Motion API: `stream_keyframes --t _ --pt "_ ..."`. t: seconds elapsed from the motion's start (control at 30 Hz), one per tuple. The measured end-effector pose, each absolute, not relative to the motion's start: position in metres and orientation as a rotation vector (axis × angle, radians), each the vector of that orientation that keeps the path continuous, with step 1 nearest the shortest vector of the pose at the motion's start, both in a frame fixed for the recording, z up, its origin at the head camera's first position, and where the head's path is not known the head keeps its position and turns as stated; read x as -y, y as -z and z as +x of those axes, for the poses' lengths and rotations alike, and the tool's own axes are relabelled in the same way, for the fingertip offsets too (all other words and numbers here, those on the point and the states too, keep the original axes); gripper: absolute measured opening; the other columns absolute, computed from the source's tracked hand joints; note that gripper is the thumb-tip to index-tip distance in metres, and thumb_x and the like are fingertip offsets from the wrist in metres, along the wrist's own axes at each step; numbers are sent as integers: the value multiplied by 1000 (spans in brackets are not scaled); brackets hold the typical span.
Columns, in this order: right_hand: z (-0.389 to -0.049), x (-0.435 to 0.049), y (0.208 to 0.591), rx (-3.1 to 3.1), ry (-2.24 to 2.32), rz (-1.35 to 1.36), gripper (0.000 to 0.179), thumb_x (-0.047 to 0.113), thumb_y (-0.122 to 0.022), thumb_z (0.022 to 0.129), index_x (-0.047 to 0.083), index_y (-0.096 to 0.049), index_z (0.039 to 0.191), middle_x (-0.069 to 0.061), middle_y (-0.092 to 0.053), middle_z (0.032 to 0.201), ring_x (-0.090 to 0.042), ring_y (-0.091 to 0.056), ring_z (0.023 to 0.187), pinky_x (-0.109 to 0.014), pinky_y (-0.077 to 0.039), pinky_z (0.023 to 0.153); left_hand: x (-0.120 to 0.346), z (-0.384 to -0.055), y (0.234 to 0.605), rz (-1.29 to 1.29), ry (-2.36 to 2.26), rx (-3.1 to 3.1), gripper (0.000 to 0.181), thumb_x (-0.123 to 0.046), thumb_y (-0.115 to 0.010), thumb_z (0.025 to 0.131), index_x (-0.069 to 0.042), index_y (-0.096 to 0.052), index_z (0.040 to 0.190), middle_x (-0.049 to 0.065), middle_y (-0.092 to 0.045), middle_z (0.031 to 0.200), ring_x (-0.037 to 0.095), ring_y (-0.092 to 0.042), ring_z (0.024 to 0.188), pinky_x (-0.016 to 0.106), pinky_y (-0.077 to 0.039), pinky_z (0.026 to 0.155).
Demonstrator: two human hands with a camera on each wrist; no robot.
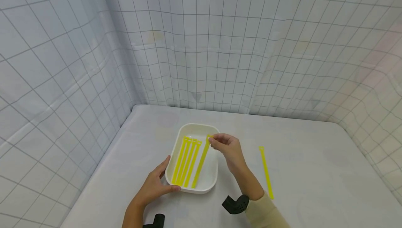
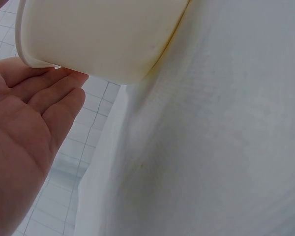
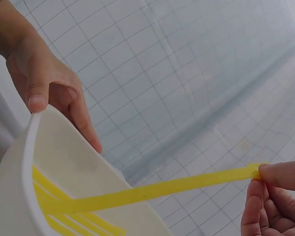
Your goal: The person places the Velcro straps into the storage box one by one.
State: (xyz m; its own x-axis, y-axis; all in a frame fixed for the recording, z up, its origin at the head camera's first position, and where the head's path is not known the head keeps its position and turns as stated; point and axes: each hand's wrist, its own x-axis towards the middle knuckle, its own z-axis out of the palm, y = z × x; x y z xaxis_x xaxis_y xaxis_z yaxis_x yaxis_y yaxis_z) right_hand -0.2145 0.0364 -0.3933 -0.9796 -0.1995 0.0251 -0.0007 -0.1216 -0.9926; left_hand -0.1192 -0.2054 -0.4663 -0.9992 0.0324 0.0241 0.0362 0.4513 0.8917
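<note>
A white tray with rounded corners stands on the table. My left hand holds its near left corner, thumb over the near rim and fingers along the left side. Between thumb and fingertips my right hand pinches the wider end of a flat yellow strip. This strip slants down, its other end inside the tray in the right wrist view. Left of it, several similar yellow strips lie side by side in the tray, wider ends pointing away from me.
One more yellow strip lies on the white-covered table, right of my right forearm. Gridded white curtains hang behind the table and along both sides. Each wrist carries a black device.
</note>
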Motion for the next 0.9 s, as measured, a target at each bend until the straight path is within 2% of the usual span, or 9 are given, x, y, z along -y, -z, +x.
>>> stream_keyframes --t 0.4,0.63,0.9 --pt "-226 -31 406 -2121 2129 -189 19 9 -70 81 -4 -65 94 -8 -66 85 -17 -63 75 -28 -54 72 204 -117 464 -59 1626 2680 110 -33 -88 57 -2 -27 144 11 -25 147 25 -25 134 37 -29 104" --pt "-232 -27 414 -2184 2047 -180 23 12 -70 82 -5 -64 95 -9 -65 86 -20 -63 77 -39 -53 79 204 -118 465 -56 1633 2681 113 -33 -88 55 -3 -26 144 9 -25 148 24 -25 134 36 -30 104" --pt "-242 -24 422 -2279 1936 -100 20 12 -69 82 -5 -66 92 -8 -66 81 -17 -64 70 -29 -56 70 205 -117 465 -62 1644 2683 110 -32 -87 57 -3 -26 144 11 -24 148 25 -25 134 37 -30 104"
